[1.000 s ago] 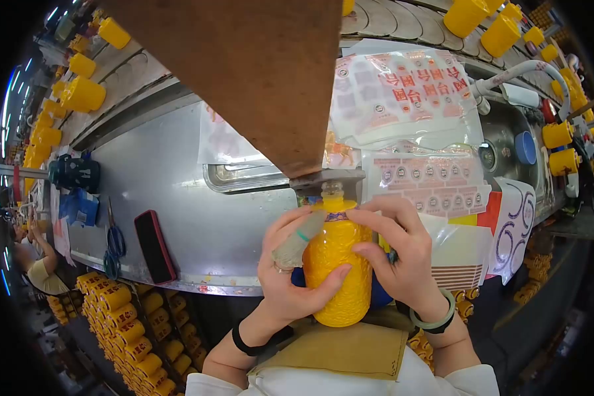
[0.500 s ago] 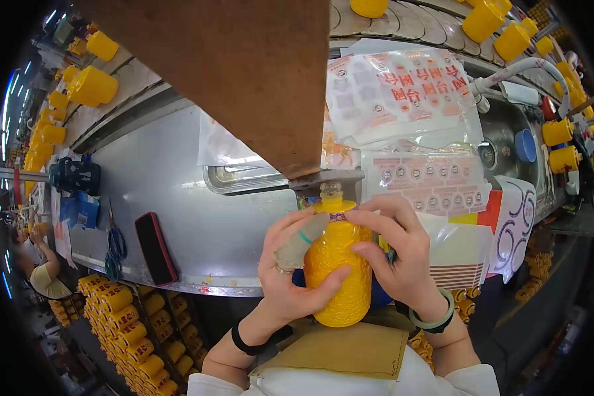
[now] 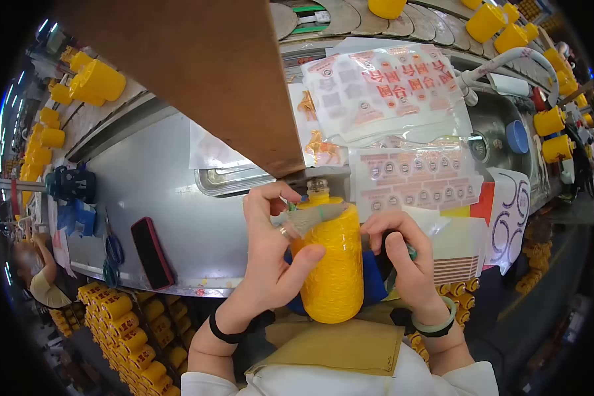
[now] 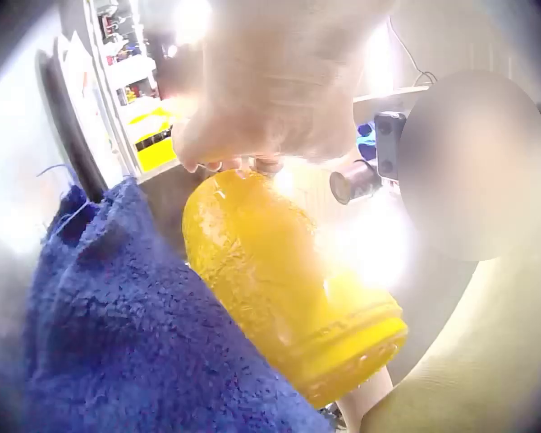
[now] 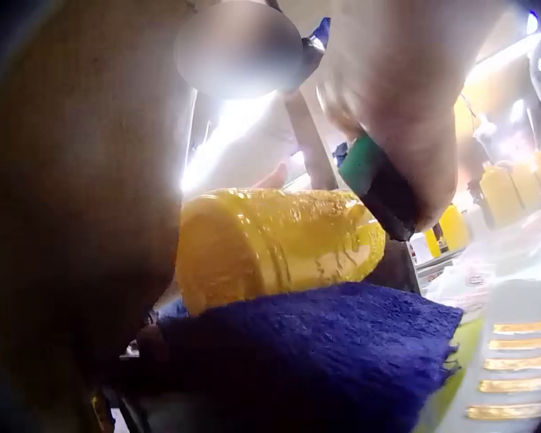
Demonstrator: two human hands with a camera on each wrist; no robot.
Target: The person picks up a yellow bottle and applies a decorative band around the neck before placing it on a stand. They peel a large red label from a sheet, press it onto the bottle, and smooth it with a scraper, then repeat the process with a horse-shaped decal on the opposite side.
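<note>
An upright yellow textured bottle (image 3: 330, 270) with a small uncapped neck stands on a blue cloth (image 3: 376, 284) in front of me. My left hand (image 3: 297, 224) grips it: the thumb lies across the front and the fingers curl over the shoulder, one of them wrapped in grey tape. My right hand (image 3: 396, 247) sits at the bottle's right side, fingers curled around a small green and black object (image 5: 383, 185). The left wrist view shows the bottle (image 4: 279, 280) beside the cloth (image 4: 117, 334). In the right wrist view the bottle (image 5: 279, 239) lies above the cloth (image 5: 316, 352).
Sheets of stickers (image 3: 389, 86) lie on the steel table (image 3: 158, 178) behind the bottle. A red phone (image 3: 153, 254) and blue scissors (image 3: 114, 254) lie at the left. Yellow bottles (image 3: 99, 82) ride a conveyor at the back, and several more fill a crate (image 3: 125, 323) below. A brown board (image 3: 204, 72) overhangs.
My right hand has slipped off the bottle's front to its right side and curled. The left hand has climbed higher over the bottle's shoulder. The bottle has turned slightly.
</note>
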